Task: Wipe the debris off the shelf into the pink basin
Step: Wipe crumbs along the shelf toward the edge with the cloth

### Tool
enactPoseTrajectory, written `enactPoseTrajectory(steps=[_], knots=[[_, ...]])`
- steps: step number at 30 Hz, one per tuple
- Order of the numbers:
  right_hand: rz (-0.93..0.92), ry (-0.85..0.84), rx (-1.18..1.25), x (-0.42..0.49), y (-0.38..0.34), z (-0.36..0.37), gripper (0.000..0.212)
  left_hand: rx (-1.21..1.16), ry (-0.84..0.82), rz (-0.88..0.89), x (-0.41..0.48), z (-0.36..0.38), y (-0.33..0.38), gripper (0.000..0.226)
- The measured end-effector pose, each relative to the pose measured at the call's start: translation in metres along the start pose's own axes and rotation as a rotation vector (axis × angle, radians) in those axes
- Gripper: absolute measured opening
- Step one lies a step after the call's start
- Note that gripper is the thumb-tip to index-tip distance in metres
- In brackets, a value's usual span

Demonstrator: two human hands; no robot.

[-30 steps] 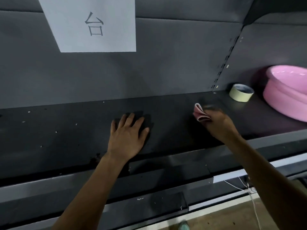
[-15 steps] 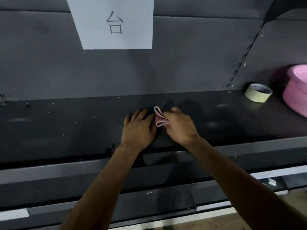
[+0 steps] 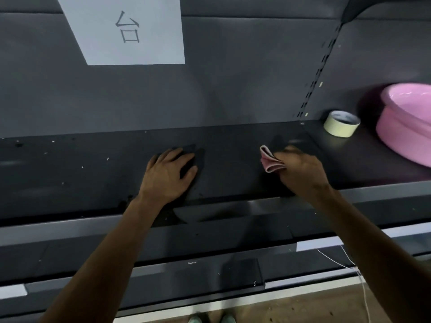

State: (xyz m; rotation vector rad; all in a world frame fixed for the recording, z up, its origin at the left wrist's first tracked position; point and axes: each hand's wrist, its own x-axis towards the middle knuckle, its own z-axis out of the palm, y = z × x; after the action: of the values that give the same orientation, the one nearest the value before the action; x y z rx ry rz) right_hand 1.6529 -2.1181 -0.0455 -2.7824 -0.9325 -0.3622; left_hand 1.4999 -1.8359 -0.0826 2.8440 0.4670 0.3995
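Right grip [image 3: 300, 171], pinching cloth [image 3: 271, 162], has swept toward basin [image 3: 405, 127].

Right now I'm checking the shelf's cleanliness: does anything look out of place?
Yes: pale crumbs dot the shelf left of the left hand, not yet wiped. A roll of tape sits beside the pink basin; nothing looks damaged.

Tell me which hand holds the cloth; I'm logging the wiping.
The right hand grips the pink cloth; the left hand rests bare on the shelf.
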Motion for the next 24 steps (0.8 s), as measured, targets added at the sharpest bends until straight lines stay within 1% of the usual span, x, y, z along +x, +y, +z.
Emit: enactPoseTrajectory(steps=[2,4,8,10,12,14,17,20,21,24], knots=[[-0.066,0.069,0.017,-0.015,-0.009,0.001,0.01,0.004,-0.013,-0.007,0.0,-0.001,0.001,0.058],[-0.101,0.063,0.063,-0.024,-0.025,0.002,0.009,-0.002,-0.028,-0.023,0.001,-0.001,0.002,0.056],[-0.159,-0.004,0.147,-0.027,-0.062,0.008,0.028,-0.038,-0.036,-0.04,-0.005,-0.011,0.002,0.064],[-0.2,-0.038,0.136,-0.026,-0.084,0.01,0.03,-0.028,-0.024,-0.052,-0.012,-0.02,0.0,0.06],[-0.243,-0.038,0.165,-0.025,-0.106,0.011,0.027,-0.005,-0.01,-0.083,-0.023,-0.025,-0.004,0.053],[-0.286,-0.046,0.215,-0.023,-0.128,0.013,0.022,0.011,0.003,-0.12,-0.036,-0.028,-0.008,0.056],[-0.321,-0.049,0.347,-0.015,-0.151,0.016,0.008,-0.05,0.058,-0.179,-0.047,-0.032,-0.01,0.056],[-0.244,-0.085,0.501,-0.002,-0.141,0.006,0.034,-0.037,0.056,-0.19,-0.047,-0.033,-0.007,0.057],[-0.218,-0.088,0.508,0.003,-0.131,-0.002,0.037,-0.015,0.043,-0.186,-0.047,-0.032,-0.007,0.057],[-0.188,-0.031,0.36,0.009,-0.094,-0.022,0.042,0.013,0.04,-0.163,-0.047,-0.027,-0.009,0.051]])
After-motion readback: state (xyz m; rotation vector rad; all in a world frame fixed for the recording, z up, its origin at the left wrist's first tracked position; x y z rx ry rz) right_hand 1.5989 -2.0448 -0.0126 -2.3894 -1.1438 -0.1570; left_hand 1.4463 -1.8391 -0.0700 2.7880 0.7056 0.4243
